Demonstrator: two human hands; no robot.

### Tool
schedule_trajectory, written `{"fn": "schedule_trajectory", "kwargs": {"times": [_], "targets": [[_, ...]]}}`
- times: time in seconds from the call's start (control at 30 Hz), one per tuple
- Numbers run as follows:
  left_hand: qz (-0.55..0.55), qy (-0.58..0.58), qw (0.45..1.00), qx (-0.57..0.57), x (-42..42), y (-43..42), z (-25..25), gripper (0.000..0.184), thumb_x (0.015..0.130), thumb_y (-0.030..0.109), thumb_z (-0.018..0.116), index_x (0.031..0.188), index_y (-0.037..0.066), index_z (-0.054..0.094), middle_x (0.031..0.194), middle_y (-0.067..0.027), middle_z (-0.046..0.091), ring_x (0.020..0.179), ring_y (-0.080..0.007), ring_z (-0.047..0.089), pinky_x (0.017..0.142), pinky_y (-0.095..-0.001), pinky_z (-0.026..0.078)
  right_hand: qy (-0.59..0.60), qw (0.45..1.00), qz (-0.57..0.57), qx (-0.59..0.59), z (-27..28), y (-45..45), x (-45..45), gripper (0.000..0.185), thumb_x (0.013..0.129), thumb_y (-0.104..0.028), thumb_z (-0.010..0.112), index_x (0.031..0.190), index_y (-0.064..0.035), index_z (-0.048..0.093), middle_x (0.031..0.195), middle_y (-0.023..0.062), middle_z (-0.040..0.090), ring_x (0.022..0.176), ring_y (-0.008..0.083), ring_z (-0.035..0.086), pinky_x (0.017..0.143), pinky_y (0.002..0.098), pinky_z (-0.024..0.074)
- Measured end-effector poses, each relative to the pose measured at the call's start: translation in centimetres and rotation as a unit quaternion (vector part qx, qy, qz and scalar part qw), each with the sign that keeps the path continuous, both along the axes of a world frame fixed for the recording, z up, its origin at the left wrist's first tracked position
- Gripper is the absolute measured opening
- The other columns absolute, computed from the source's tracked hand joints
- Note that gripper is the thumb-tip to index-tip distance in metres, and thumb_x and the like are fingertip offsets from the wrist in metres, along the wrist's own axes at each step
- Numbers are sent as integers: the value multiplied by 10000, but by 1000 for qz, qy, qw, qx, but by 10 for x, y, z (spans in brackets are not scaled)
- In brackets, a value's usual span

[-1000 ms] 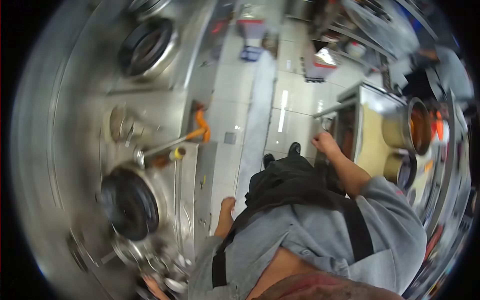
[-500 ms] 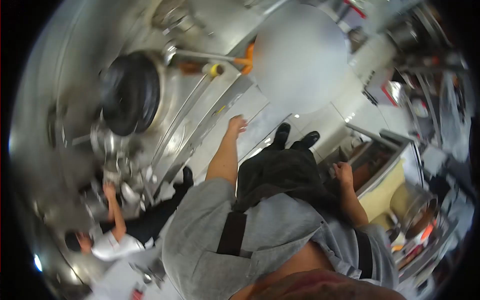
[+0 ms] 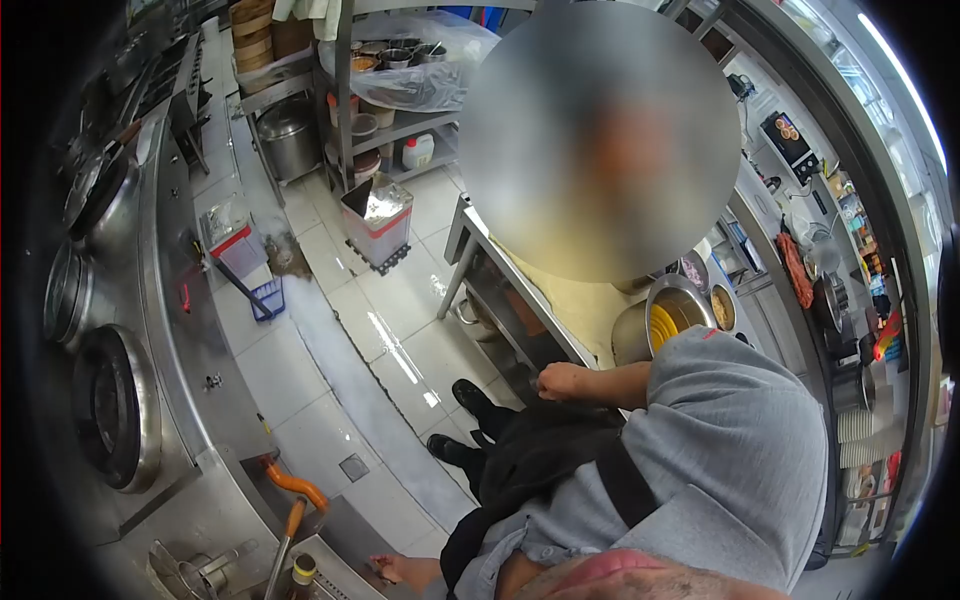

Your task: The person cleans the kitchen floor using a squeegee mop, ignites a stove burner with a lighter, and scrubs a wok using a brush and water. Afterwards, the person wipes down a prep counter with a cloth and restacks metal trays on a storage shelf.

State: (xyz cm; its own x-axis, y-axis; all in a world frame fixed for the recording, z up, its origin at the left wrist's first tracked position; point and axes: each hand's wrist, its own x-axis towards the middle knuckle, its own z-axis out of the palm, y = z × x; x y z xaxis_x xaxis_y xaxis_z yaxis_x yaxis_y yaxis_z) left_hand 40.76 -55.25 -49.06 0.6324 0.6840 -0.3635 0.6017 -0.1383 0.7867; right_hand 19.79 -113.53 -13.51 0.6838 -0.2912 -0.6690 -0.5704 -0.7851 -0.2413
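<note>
My right hand (image 3: 560, 381) is closed beside the edge of the prep table (image 3: 572, 325), with nothing visible in it. Lower in the view, my left hand (image 3: 388, 568) hangs by the front of the steel stove counter (image 3: 215, 470), its fingers loosely apart and holding nothing visible. Left of that hand are an orange bent pipe (image 3: 297, 486), a wooden-handled tool (image 3: 294, 518) and a small yellow-rimmed container (image 3: 304, 568). A metal pot with something yellow inside (image 3: 632, 335) stands on the table past my right forearm.
Black-ringed wok burner (image 3: 108, 408) at left. Red-rimmed bins (image 3: 380, 215) and a blue dustpan-like item (image 3: 268, 298) stand on the tiled floor (image 3: 300, 425). A shelf rack (image 3: 405, 128) is behind. A round blur hides part of the table and whatever is beyond.
The view has swung toward the right-hand table and shelves. My left hand now appears lower, near the bottom edge. The co-worker at lower left is out of view.
</note>
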Motion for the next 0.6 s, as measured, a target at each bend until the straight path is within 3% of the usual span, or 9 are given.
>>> {"fn": "schedule_trajectory", "kwargs": {"times": [0.6], "targets": [[42,28,997,-60,-4,-13,-21,360,907,193,419,941,-110,612,911,-213,646,803,-291,633,649,-359,529,4,998,46,30,-2,-5,37,252,796,-247,554,864,-33,667,842,177,649,848,357,614,772,429,481]]}}
